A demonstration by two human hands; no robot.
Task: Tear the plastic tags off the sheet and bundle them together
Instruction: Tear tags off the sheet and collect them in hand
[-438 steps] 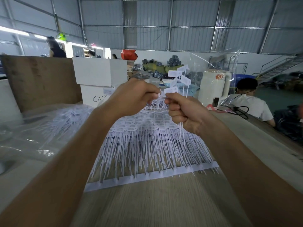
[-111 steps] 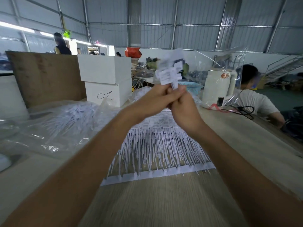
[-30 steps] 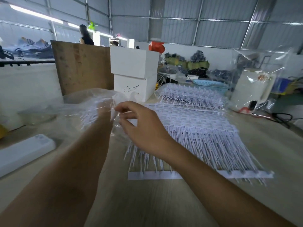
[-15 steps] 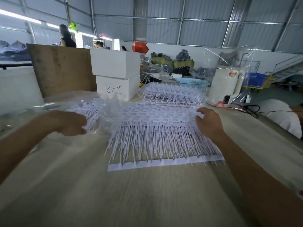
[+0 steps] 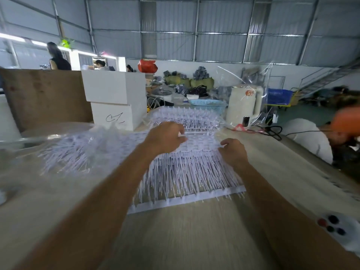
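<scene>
The sheet of plastic tags [image 5: 187, 172] lies flat on the wooden table [image 5: 185, 230], its white backing strip [image 5: 187, 199] along the edge nearest the person and the thin tails fanning back from it to the rows of printed heads at the far edge.

At that far edge the right hand [image 5: 232, 151] rests on the sheet's right corner, fingers curled down onto the heads; whether it pinches one cannot be told through the blur. The left hand [image 5: 167, 137] is just left of it over the same row, fingers bent and apparently nipping a tag head.

These tags look light, thin and springy. The tails will likely flex and snag on each other, so the flat heads are the better place to grip, pulling a few at a time while the other hand pins the sheet.

Left of the sheet a clear plastic bag [image 5: 74, 152] holds loose tags. Beyond the sheet lies another stack of tag sheets [image 5: 185, 118], then white boxes [image 5: 115, 102].
</scene>
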